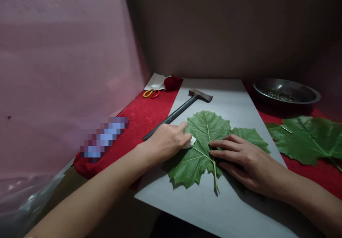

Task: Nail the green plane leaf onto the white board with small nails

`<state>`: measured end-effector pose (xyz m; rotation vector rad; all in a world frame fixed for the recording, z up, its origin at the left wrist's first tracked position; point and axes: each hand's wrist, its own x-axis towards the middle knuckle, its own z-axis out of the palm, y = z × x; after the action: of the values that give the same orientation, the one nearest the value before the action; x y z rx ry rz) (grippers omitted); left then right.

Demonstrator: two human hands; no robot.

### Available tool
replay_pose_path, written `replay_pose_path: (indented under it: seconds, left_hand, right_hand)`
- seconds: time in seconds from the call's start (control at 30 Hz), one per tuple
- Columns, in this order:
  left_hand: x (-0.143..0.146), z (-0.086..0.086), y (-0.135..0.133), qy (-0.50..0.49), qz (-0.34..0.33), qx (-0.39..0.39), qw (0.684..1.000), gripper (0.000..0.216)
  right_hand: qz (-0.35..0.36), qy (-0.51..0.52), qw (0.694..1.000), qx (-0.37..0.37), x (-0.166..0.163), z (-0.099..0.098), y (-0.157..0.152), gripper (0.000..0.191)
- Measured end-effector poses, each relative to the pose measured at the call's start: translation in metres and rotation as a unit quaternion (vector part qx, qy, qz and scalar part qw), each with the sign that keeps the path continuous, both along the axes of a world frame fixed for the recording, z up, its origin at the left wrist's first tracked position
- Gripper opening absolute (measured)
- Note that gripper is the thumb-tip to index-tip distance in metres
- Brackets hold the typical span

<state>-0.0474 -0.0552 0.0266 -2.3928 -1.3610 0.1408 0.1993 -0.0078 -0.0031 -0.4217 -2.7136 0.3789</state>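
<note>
A large green leaf (204, 127) with pale veins and a cut stem lies on a white board (187, 209). My left hand (168, 140) is closed around a small crumpled white tissue (190, 143) and presses it to the leaf's left side. On the leaf's right half rests my right hand (245, 159), fingers stretched out near the central vein, holding nothing. Parts of the leaf are covered by both hands. Behind my left hand, a hammer (181, 109) with a dark handle lies diagonally across the board's left edge.
Red cloth (149, 111) covers the table under the board. Scissors (151, 93) with yellow and orange handles lie at the back left by a dark red ball (172, 83). A metal bowl (304, 92) of small metal pieces and another leaf (310, 138) are at right.
</note>
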Motion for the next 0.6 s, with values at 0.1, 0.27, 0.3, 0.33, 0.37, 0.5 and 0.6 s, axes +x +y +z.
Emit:
replay_pose_path:
  seconds: [0.1,0.27,0.3,0.33,0.37,0.5,0.6]
  left_hand:
    - [-0.001,-0.003,0.001,0.037,-0.055,-0.001,0.998,0.015]
    - [-0.018,0.011,0.000,0.052,0.001,0.033,0.998,0.019]
    - [-0.022,0.015,-0.002,0.045,0.037,0.062,0.996,0.021]
    - [-0.025,0.019,-0.004,0.035,0.075,0.094,0.992,0.022]
    - [-0.026,0.022,-0.006,0.024,0.109,0.124,0.986,0.022]
    - [-0.016,0.017,-0.011,-0.021,0.113,0.123,0.986,0.019]
    - [-0.004,0.003,-0.010,-0.030,0.006,0.041,0.999,0.020]
  right_hand:
    - [-0.001,-0.007,1.000,0.000,-0.001,0.000,0.000,0.030]
    - [-0.002,-0.003,1.000,-0.009,-0.001,0.002,-0.002,0.031]
    - [-0.003,-0.003,1.000,-0.011,-0.001,0.002,-0.002,0.031]
    - [-0.004,-0.003,1.000,-0.011,-0.001,0.003,-0.002,0.031]
    - [-0.006,-0.004,1.000,-0.010,-0.001,0.003,-0.003,0.031]
    - [-0.003,0.000,1.000,-0.008,-0.001,0.003,-0.002,0.031]
    - [0.005,0.009,1.000,-0.009,-0.001,0.001,-0.001,0.030]
